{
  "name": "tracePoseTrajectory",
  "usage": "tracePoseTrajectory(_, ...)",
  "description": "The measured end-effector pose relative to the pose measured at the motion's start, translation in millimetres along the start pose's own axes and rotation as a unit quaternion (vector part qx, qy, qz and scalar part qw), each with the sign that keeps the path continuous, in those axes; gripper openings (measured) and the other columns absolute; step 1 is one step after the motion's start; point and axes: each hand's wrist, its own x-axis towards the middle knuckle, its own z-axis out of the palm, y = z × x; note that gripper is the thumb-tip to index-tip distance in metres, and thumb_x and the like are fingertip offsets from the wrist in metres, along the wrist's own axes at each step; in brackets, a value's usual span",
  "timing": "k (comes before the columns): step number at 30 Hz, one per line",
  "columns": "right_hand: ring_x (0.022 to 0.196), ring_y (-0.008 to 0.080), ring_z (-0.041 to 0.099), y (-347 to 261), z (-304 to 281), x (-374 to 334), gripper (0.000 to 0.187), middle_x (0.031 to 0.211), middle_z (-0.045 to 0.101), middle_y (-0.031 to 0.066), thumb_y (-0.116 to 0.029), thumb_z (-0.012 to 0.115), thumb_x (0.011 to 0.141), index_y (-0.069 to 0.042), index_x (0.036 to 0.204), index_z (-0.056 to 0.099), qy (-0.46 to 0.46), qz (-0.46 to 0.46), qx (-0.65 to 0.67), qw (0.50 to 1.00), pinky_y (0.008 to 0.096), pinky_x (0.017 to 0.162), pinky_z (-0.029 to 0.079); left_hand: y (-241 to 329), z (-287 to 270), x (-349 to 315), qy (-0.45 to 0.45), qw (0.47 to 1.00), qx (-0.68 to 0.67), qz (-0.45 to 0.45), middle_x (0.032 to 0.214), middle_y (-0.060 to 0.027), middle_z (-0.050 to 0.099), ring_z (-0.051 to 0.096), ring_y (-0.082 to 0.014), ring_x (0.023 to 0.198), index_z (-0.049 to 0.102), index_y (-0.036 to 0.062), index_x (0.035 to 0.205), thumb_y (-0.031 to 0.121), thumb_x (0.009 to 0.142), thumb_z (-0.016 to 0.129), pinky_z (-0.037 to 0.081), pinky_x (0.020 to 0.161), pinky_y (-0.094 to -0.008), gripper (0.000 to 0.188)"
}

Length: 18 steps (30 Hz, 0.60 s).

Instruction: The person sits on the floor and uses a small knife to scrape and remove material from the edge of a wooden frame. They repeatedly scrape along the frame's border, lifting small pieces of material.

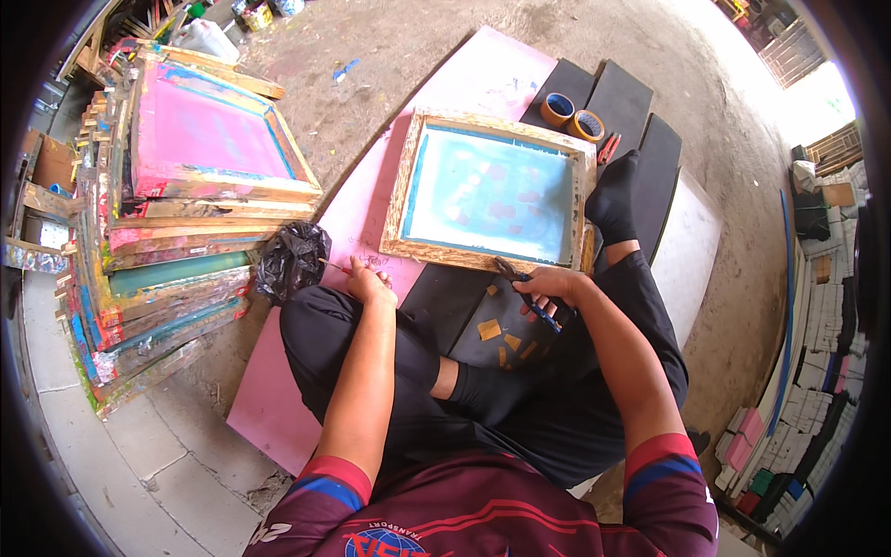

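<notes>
I sit cross-legged on the floor in front of a wooden screen-printing frame (405, 190) with a light blue mesh. My right hand (549, 286) is shut on blue-handled scissors (525, 290) just below the frame's near right corner. My left hand (368, 278) rests on the pink sheet (483, 74) at the frame's near left corner and pinches a thin red pen-like stick (336, 267). Several small brown tape scraps (489, 330) lie on the black mat (445, 302) between my knees.
A tall pile of used wooden frames (176, 241) stands at my left, a pink-meshed one on top. A crumpled black plastic bag (291, 260) lies beside it. Two rolls of brown tape (573, 115) and a red tool sit on black mats beyond the frame. Stacked boxes line the right wall.
</notes>
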Motion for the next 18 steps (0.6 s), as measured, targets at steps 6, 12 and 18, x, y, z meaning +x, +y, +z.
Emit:
tracePoseTrajectory(6,0.06,0.0209,0.069,-2.3,2.1,0.6,0.049,0.077,0.07,0.0137,-0.04,0.06,0.101,0.008,0.107,0.064,0.014,-0.009,-0.015,1.0,0.0353,0.047,0.055,-9.2,3.9,-5.1,-0.019,0.998,0.063,0.004,0.07,-0.0004,0.052,0.045,-0.0131,0.044,0.053,0.009,0.088,0.041,0.101,0.06,0.034,0.04,-0.0302,0.035)
tracePoseTrajectory(12,0.046,0.0184,0.06,21.9,34.6,22.0,0.04,0.062,0.062,0.0077,-0.037,0.064,0.1,0.001,0.087,0.063,0.134,-0.055,-0.021,0.989,0.0338,0.041,0.047,-7.1,7.5,-21.6,-0.024,0.996,0.089,0.007,0.066,-0.0005,0.05,0.045,-0.0137,0.043,0.052,0.0086,0.085,0.041,0.1,0.061,0.035,0.04,-0.032,0.037)
tracePoseTrajectory(18,0.057,0.0171,0.066,32.9,67.4,32.4,0.048,0.066,0.066,0.0102,-0.042,0.066,0.098,0.005,0.087,0.063,0.291,-0.072,-0.072,0.951,0.0358,0.057,0.054,-11.2,1.1,-24.2,-0.046,0.994,0.102,-0.002,0.062,-0.0001,0.049,0.046,-0.0143,0.042,0.051,0.01,0.084,0.034,0.099,0.062,0.034,0.039,-0.0309,0.03)
